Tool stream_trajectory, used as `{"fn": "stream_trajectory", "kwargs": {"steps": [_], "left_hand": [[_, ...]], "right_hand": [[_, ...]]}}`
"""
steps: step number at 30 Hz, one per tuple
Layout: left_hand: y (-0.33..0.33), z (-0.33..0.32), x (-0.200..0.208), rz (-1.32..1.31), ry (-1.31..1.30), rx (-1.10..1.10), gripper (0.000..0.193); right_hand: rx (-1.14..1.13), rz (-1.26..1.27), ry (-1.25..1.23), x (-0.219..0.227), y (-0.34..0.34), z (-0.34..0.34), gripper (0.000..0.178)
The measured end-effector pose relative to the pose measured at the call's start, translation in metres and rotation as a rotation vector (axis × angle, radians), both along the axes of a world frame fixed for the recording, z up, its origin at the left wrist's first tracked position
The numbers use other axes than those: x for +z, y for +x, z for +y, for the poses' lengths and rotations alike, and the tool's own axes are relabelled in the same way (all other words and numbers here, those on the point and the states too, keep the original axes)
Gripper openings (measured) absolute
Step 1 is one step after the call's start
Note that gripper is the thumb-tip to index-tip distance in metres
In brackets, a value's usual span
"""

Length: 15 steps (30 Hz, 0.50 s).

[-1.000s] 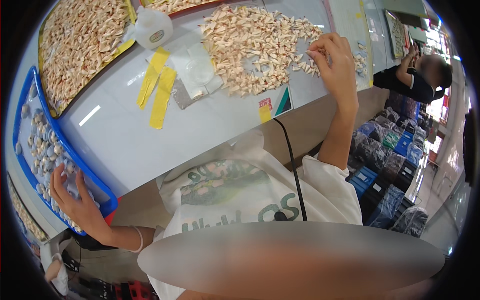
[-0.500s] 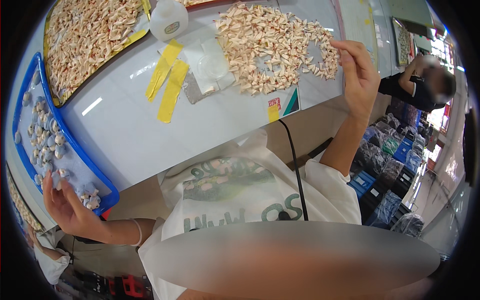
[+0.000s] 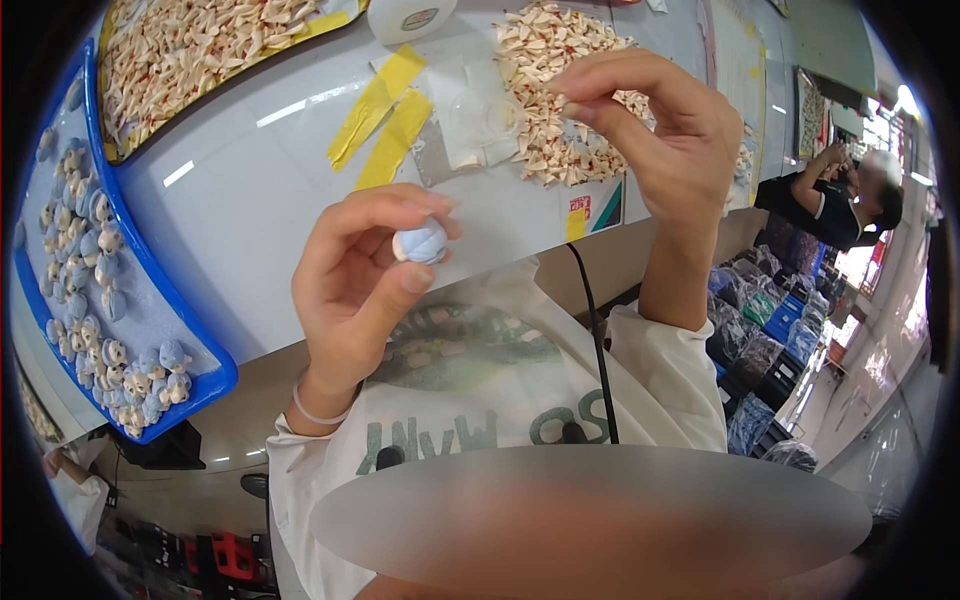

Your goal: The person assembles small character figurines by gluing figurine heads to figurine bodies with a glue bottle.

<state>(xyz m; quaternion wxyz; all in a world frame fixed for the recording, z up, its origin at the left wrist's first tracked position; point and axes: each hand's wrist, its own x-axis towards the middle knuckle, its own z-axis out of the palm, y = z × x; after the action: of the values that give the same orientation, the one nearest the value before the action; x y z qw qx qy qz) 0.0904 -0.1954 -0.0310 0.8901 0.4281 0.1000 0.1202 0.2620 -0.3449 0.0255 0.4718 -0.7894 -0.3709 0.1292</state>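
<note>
Between the fingers and thumb of my left hand (image 3: pixel 345 285) is a small round doll head (image 3: pixel 420 243), light blue with a cream part. It is held up in front of the table's near edge. My right hand (image 3: pixel 665 125) is raised at the near side of a loose pile of small pointed cream pieces (image 3: pixel 565 155), some with red tips. Its thumb and forefinger are pinched together; whatever is between the fingertips is too small to make out. More blue-and-cream heads (image 3: pixel 75 250) lie in a blue-rimmed tray (image 3: pixel 165 270) at the left.
A yellow-edged tray (image 3: pixel 335 20) of many more cream pieces stands at the far left. A white bottle (image 3: pixel 410 18), yellow tape strips (image 3: pixel 375 105) and a clear round dish (image 3: pixel 485 115) are on the table. A black cable (image 3: pixel 590 320) hangs before me. Another person (image 3: pixel 850 200) is at the right.
My left hand has come from the blue tray to the middle, now holding a doll head. The right hand has moved left from the pile's right edge, its fingertips pinched.
</note>
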Motion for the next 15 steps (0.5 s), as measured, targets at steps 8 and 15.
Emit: {"fn": "stream_trajectory", "kwargs": {"steps": [8,15], "left_hand": [[-0.002,0.001,0.001,0.13,-0.058,-0.086,0.035],[-0.001,0.003,-0.013,-0.119,0.158,-0.055,0.029]], "right_hand": [[0.103,-0.264,-0.242,-0.002,0.0,0.025,0.019],[0.058,-0.274,-0.265,-0.003,-0.005,0.028,0.019]]}}
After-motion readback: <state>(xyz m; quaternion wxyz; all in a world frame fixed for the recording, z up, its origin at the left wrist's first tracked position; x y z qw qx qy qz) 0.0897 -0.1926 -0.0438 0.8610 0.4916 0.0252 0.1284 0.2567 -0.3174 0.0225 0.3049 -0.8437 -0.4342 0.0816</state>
